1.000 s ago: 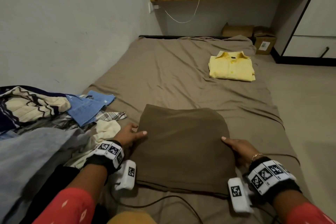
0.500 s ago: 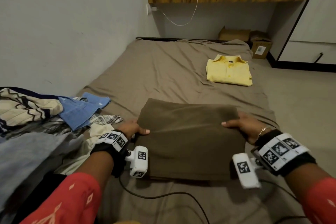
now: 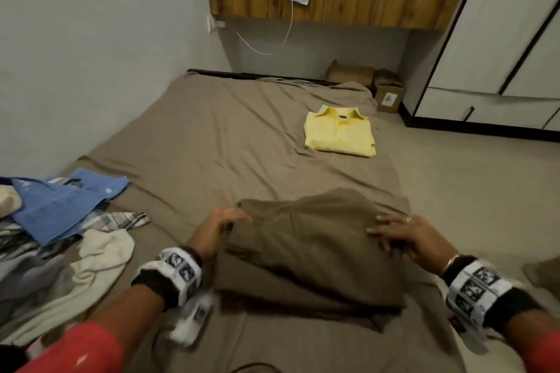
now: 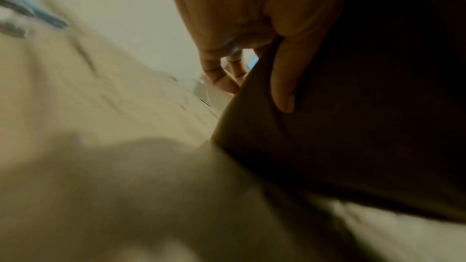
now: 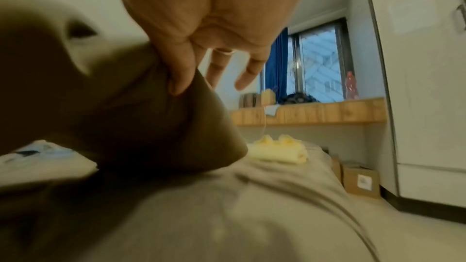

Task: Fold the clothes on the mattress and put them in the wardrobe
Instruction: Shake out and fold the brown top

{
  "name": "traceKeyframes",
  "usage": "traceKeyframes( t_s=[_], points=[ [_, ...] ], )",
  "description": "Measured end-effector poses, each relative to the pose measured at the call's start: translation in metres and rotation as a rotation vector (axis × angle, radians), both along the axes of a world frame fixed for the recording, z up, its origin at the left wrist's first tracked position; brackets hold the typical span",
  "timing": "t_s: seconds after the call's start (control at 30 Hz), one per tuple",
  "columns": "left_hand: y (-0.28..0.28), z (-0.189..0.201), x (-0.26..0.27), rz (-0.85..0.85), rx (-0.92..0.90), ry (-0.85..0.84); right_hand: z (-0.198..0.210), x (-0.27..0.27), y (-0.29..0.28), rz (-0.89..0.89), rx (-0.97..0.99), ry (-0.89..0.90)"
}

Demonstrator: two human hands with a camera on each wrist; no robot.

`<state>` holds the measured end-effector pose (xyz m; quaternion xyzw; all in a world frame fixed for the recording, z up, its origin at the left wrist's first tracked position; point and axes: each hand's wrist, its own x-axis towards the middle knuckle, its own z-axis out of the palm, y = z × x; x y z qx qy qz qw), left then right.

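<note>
A folded brown garment (image 3: 312,248) hangs slightly above the near end of the mattress (image 3: 227,136), held from both sides. My left hand (image 3: 224,221) grips its left edge; the left wrist view shows the thumb (image 4: 285,79) lying on the dark cloth (image 4: 365,127). My right hand (image 3: 400,233) pinches the right edge, fingers spread on top. In the right wrist view the thumb (image 5: 180,79) presses the cloth (image 5: 151,127) from below. A folded yellow shirt (image 3: 339,133) lies farther up the mattress, on its right side. The white wardrobe (image 3: 515,39) stands at the far right.
A pile of unfolded clothes (image 3: 69,251) with a blue shirt (image 3: 63,206) on top covers the mattress's left near corner. Cardboard boxes (image 3: 388,94) sit on the floor beyond the mattress. A wooden shelf (image 3: 327,4) runs along the far wall. Bare floor (image 3: 469,191) lies to the right.
Both hands have slid to the garment's far corners, taken hold and raised it off the mattress, so it now sags in folds. My view has risen and moved forward.
</note>
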<state>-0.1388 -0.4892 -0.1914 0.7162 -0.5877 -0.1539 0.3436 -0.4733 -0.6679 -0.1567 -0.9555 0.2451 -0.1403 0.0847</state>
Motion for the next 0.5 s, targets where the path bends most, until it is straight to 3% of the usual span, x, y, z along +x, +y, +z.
traceKeyframes(
  t_s=[0.07,0.13,0.27,0.33,0.43,0.5],
  points=[
    [0.020,-0.033,0.004,-0.214,0.109,-0.171,-0.048,-0.019,0.005,-0.024,0.106,0.179],
    [0.025,-0.032,0.014,-0.267,0.177,-0.183,-0.060,-0.018,0.006,-0.001,0.222,0.179],
    [0.008,0.014,0.010,-0.090,0.100,-0.162,-0.023,-0.002,0.011,-0.300,0.362,0.093],
    [-0.002,0.019,-0.009,-0.143,0.198,-0.250,-0.021,0.004,0.019,-0.461,0.381,0.089],
    [-0.010,0.000,-0.029,-0.192,0.541,-0.347,-0.038,0.004,0.031,-0.677,0.740,0.089],
    [-0.007,-0.012,-0.032,-0.023,0.571,-0.324,-0.044,0.003,0.037,-0.704,0.997,-0.119]
  ],
)
